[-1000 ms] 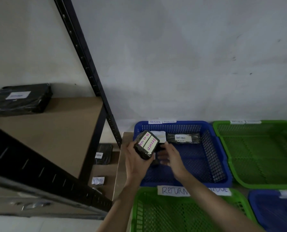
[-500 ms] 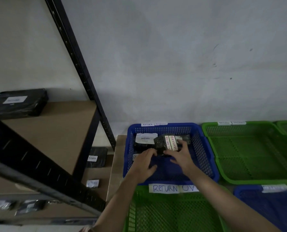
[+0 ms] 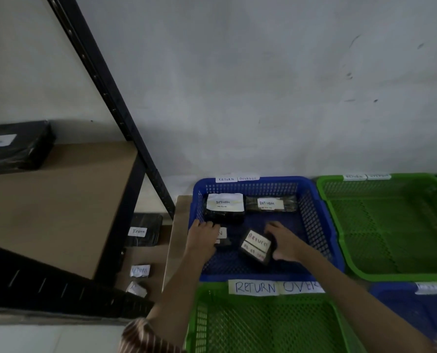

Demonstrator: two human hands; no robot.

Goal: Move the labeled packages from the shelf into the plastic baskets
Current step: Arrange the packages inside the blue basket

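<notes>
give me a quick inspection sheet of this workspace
surface: brown shelf board, one black package at its back left
job's things: blue basket holds four labeled packages; pink-lettered package tilted
clutter: loose labels and a black package on the lower shelf
grips: left hand on a small package; right hand holds the pink-lettered package
cables: nothing seen
surroundings: grey wall; green baskets beside

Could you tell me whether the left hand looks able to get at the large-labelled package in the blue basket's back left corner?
Probably yes: the left hand is already inside the blue basket, right beside that package, with nothing between them.
</notes>
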